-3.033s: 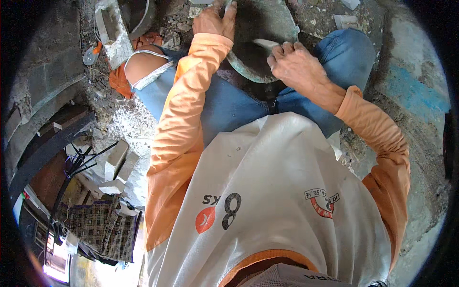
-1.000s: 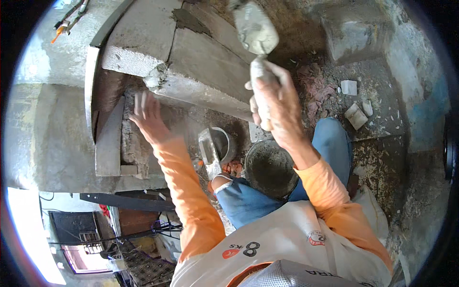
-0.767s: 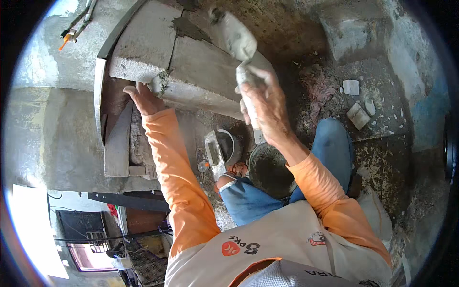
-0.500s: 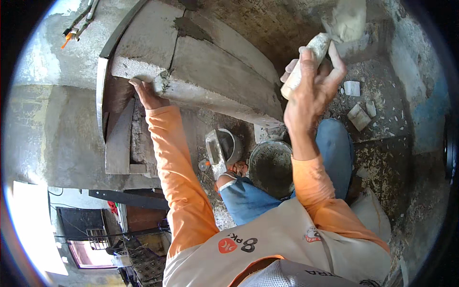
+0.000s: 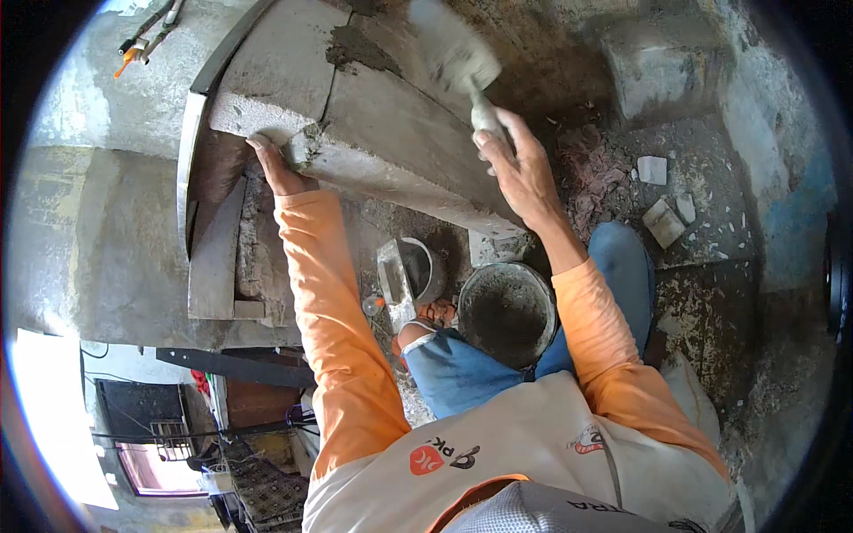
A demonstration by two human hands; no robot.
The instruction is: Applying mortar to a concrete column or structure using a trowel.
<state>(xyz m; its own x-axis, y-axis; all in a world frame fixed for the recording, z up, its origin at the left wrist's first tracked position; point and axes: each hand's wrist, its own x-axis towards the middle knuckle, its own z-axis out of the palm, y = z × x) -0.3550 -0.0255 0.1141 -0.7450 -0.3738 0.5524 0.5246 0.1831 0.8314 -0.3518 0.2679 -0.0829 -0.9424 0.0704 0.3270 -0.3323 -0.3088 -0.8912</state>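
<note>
My right hand (image 5: 520, 164) is closed round the handle of a trowel (image 5: 481, 108). Its pale blade (image 5: 455, 55), smeared by motion, is over the far part of a light grey block structure (image 5: 391, 124). My left hand (image 5: 277, 169) lies against the near left corner of this structure, just below its edge. A finger there is stretched out; the other fingers are partly hidden. Dark wet mortar (image 5: 362, 49) is smeared across a joint between the blocks.
A bucket of grey mortar (image 5: 506, 311) stands between my knees. Left of it are a smaller pail (image 5: 431, 271) and a flat, mortar-covered metal tool (image 5: 394, 275). Block offcuts (image 5: 663, 222) and rubble lie on the right. A curved dark-edged panel (image 5: 188, 169) bounds the structure's left end.
My right hand has swung left with the trowel, bringing the blade from the right wall side to over the blocks. My left hand stays at the corner.
</note>
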